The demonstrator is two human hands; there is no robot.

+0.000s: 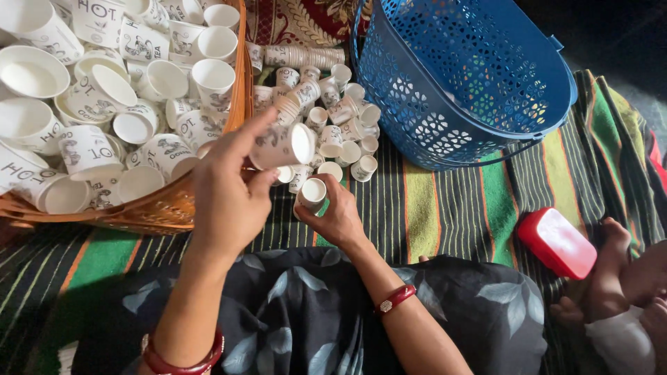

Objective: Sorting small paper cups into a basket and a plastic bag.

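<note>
Striped green-and-black cloth (445, 208) covers the floor, with a woven basket (167, 208) of large paper cups beside a blue plastic basket (472, 90) and loose small cups (340, 132) between. From the head view, the left hand (229, 201) pinches a printed paper cup (281, 146) on its side, while the right hand (337, 219) grips a small cup (313, 193) upright just below; a light pinch could let the tilted cup slip into the pile

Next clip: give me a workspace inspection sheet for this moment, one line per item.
Surface: striped mat on the floor.
Job's things: left hand holds a paper cup on its side; right hand holds a small cup.
Clutter: wicker basket full of cups; loose small cups; blue basket; red box.
Grippers: both hands closed on cups.
Cables: nothing seen.
Surroundings: another person's foot at right.
</note>
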